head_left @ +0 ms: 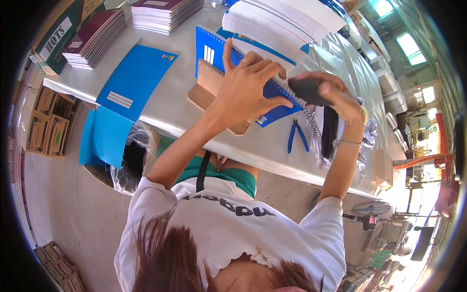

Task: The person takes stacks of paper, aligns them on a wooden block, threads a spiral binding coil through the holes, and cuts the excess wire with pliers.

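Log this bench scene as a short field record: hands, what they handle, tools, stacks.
left hand: pressed flat on a blue spiral notebook
right hand: grips a dark handheld block at the notebook's wire edge
under notebook: wooden board
tools: blue-handled pliers; black wire coils
stacks: white page blocks; maroon notebooks
loose cover: blue cover sheet
surface: grey table
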